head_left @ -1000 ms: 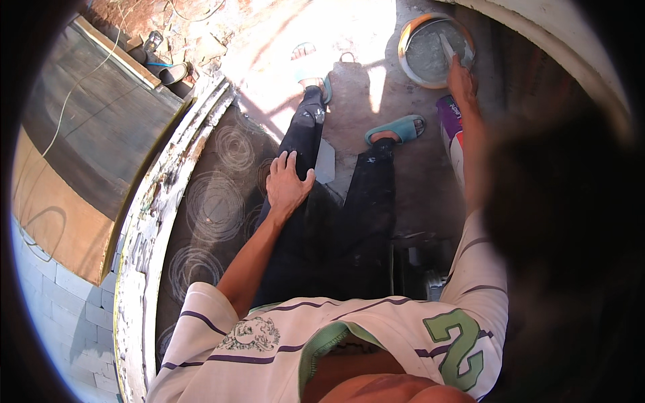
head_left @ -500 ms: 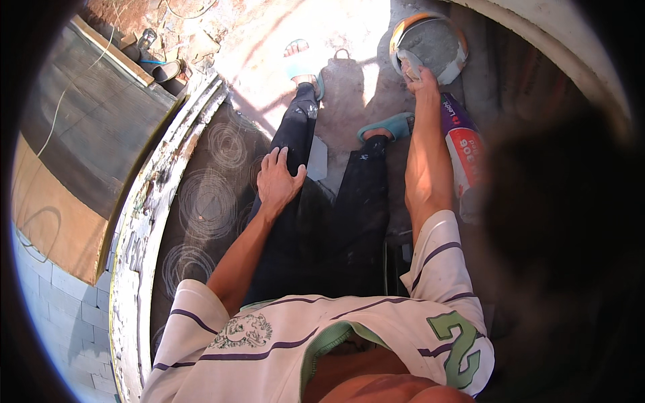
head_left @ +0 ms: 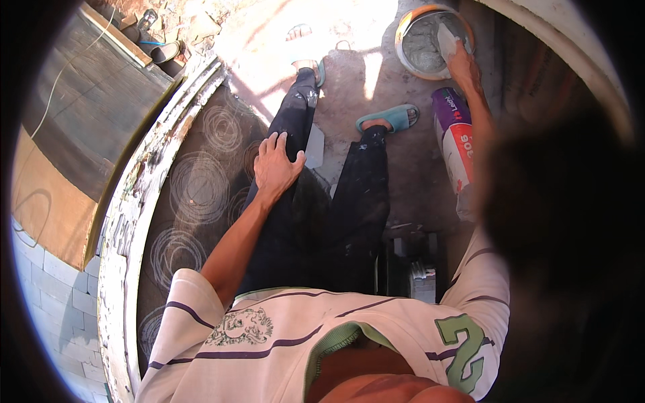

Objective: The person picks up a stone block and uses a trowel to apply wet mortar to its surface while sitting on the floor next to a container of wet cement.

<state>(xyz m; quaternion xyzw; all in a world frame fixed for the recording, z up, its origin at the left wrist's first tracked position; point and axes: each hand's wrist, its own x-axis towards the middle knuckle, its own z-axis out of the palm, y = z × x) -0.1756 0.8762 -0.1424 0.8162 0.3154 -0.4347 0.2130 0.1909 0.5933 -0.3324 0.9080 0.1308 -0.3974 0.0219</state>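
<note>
My right hand [head_left: 462, 64] grips a pale flat scraper [head_left: 447, 40] inside a round bucket [head_left: 405, 30] with an orange-and-white rim, which holds lumpy grey mix [head_left: 423, 47]. A purple, white and red bag [head_left: 454, 138] lies just below the bucket, beside my right forearm. My left hand [head_left: 275, 168] rests on my left leg [head_left: 292, 114] in dark trousers, fingers apart and empty. My feet are in teal slides [head_left: 402, 119].
At the left runs a white, weathered curved edge [head_left: 121, 245], with a dark board [head_left: 201, 188] marked with chalky circles beside it. Beyond are wooden panels [head_left: 114, 101], grey blocks [head_left: 57, 302], rubble and shoes [head_left: 163, 52]. Dark shadow covers the far right.
My right hand swung left to the bucket's near-left side, then back to its right side with the scraper. My left hand stays on my leg; the view has shifted slightly.
</note>
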